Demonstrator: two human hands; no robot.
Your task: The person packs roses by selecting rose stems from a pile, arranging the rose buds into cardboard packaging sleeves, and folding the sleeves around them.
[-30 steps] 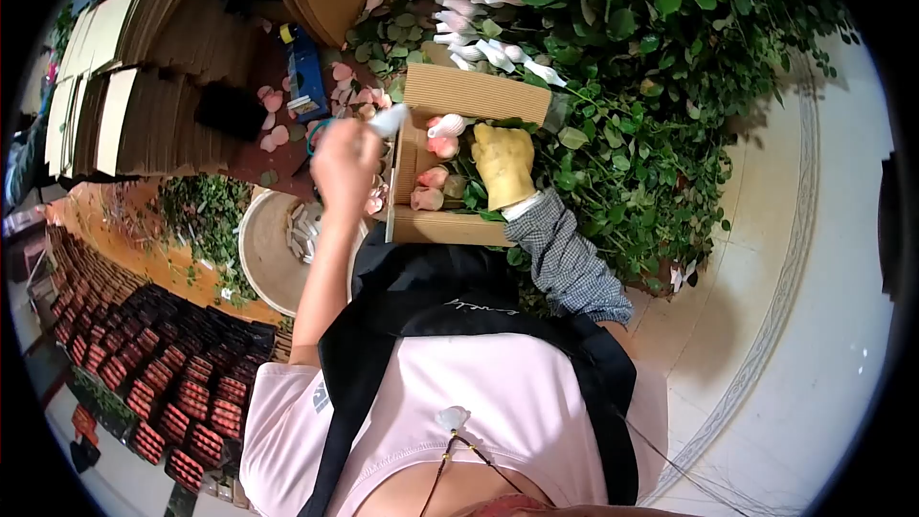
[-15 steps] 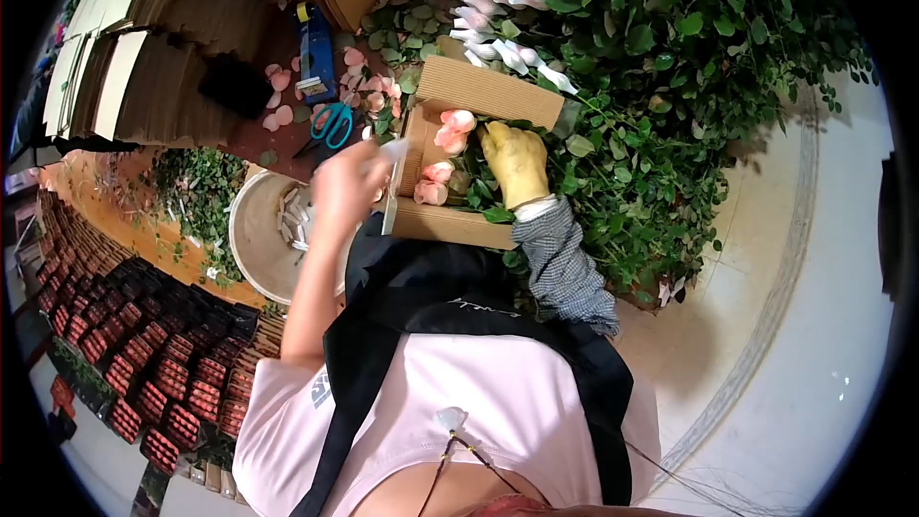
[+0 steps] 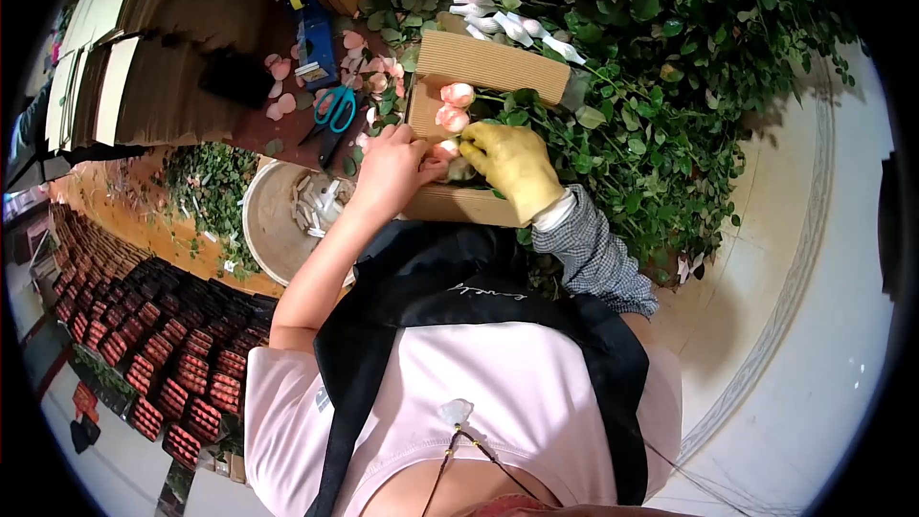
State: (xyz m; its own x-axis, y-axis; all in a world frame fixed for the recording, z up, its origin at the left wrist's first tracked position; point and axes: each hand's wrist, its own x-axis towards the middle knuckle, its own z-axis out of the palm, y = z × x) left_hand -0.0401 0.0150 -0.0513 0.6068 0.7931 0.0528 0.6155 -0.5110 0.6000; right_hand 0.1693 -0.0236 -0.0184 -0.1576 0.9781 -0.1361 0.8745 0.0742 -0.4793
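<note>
A corrugated cardboard box (image 3: pixel 493 67) lies in front of my body, with pink roses (image 3: pixel 455 118) at its left end and their leafy stems running right. My bare left hand (image 3: pixel 391 170) reaches in over the box's left side. Its fingers are closed at the head of a lower pink rose (image 3: pixel 444 149). From the right, my right hand (image 3: pixel 515 168), in a yellow glove, pinches close behind that same rose head; the exact grip is partly hidden by the fingers.
Leafy rose stems (image 3: pixel 632 158) pile up on the right, with white-netted buds (image 3: pixel 512 27) beyond the box. To the left are teal-handled scissors (image 3: pixel 335 110), a blue tape dispenser (image 3: pixel 316 43), loose petals, a white bucket (image 3: pixel 257 239) holding white sleeves, and stacked cardboard (image 3: pixel 124 14).
My left hand has moved right from outside the box, where something whitish was at its fingertips, to the lower rose. My right hand has shifted down and left from the stems toward that rose.
</note>
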